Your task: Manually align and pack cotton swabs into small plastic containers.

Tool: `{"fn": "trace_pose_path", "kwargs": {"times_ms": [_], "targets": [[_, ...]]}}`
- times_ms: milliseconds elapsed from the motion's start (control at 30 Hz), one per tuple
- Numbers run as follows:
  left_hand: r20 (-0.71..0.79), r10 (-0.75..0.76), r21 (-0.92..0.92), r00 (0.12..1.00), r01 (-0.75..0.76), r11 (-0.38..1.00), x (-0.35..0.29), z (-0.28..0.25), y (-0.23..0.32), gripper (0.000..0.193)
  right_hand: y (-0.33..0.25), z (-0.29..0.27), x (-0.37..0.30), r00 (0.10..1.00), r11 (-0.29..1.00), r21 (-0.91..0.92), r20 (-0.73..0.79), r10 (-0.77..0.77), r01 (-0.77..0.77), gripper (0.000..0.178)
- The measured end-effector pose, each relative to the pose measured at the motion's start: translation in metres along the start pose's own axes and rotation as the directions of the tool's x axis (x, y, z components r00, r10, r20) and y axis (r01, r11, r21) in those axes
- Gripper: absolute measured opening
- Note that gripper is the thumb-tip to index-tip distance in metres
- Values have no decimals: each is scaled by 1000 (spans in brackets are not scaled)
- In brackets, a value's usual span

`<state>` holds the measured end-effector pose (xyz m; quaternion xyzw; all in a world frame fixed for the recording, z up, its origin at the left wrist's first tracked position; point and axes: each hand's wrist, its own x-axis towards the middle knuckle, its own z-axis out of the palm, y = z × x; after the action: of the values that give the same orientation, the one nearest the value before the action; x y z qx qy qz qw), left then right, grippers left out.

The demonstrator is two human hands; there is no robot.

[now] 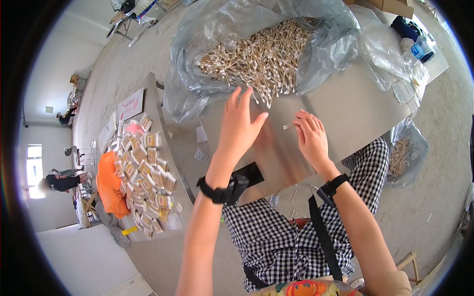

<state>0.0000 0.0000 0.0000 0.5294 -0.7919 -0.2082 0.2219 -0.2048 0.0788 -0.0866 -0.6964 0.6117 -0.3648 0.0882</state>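
Note:
A large heap of cotton swabs point(256, 56) with wooden sticks spills from a clear plastic bag point(197, 29) at the far side of the metal table point(355, 103). My left hand point(239, 123) is at the near edge of the heap, fingers stretched and thumb apart, with nothing visible in it. To its right, my right hand point(311, 135) pinches a few cotton swabs point(289, 127) just above the table, their ends sticking out to the left. Its fingertips are partly hidden behind the hand.
On a side table at left lie many small packs of swabs point(143, 172), an orange cloth point(109, 185) and a printed sign point(131, 104). A black rectangle point(252, 173) lies at the table's near edge. Another bag of swabs point(402, 155) stands low at right. A person point(64, 182) is far left.

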Motion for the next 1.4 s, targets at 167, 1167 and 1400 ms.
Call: {"fn": "trace_pose_path", "kwargs": {"times_ms": [167,1167,1400], "targets": [[-34,-42,152,999,46,987,96,55,10,62,0,-4,6,1000,999,47,-3,12,-12,10],[-177,125,8,976,-126,992,-13,67,0,11,-4,-4,6,1000,1000,4,7,6,-6,21],[-142,143,-1,980,-144,990,-66,38,-1,40,-1,-2,2,999,999,13,-1,-48,48,19]]}}
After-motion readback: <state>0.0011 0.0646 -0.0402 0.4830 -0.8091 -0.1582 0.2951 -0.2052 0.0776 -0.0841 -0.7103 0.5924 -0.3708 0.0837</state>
